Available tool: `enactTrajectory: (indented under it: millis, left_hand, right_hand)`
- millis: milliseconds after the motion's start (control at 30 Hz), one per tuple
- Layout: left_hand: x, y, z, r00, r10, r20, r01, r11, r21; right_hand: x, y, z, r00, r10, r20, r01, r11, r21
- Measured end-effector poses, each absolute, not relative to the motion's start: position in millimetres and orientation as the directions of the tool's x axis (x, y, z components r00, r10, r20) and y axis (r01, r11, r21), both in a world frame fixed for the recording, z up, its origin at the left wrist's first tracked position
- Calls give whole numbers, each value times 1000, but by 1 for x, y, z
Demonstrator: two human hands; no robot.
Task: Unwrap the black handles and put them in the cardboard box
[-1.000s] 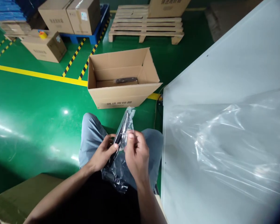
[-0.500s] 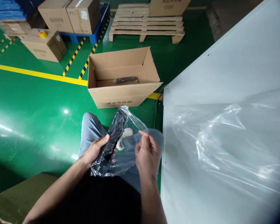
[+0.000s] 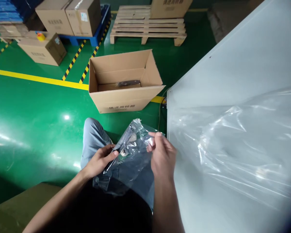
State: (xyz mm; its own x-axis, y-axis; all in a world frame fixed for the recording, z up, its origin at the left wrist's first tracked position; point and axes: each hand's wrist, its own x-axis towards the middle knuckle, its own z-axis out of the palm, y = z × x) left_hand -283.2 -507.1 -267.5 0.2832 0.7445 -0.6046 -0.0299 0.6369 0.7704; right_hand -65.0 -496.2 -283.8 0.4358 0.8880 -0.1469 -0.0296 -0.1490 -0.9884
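My left hand (image 3: 102,160) is closed around a long dark part (image 3: 120,147) inside a clear plastic bag (image 3: 138,158), thumb on top. The part is tilted, its narrow edge showing, so its kind cannot be made out. At the bag's right side, my right hand (image 3: 163,153) pinches the loose film between thumb and fingers. The bag hangs spread between both hands, above my lap. Beyond it on the floor stands an open cardboard box (image 3: 126,98), with a dark wrapped piece (image 3: 129,83) lying inside.
A pale grey table (image 3: 184,194) fills the right, with a large clear plastic sheet (image 3: 232,145) on it. At the back are a wooden pallet (image 3: 145,30), closed cartons (image 3: 83,21) on a blue pallet (image 3: 94,41), and another carton (image 3: 43,50) on the green floor.
My left hand has turned the dark part so that its narrow edge faces up. My right hand has moved right, pulling the bag's film outward.
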Motion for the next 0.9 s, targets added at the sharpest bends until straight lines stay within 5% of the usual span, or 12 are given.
enactTrajectory:
  millis: [167,333,600,733,900]
  left_hand:
    - [-291,-519,-270,312,734,-603,-93,655,750]
    - [-302,-518,-271,358,656,-664,-110,736,668]
    - [-291,-495,-272,171,848,-502,-85,520,850]
    - [-284,-490,-270,14,899,-437,-60,437,897]
    - [-288,-484,-270,-115,872,-476,-117,464,878]
  right_hand:
    - [-73,-483,-275,595,776,-208,-212,-99,-972]
    - [-68,-479,-278,537,775,-333,-360,-146,-921]
    - [-76,-507,-299,298,882,-366,-200,-317,-927]
    - [-110,-532,-303,213,819,-533,-210,-494,-844]
    - [-127,-552,-297,-164,779,-605,-120,-624,-772]
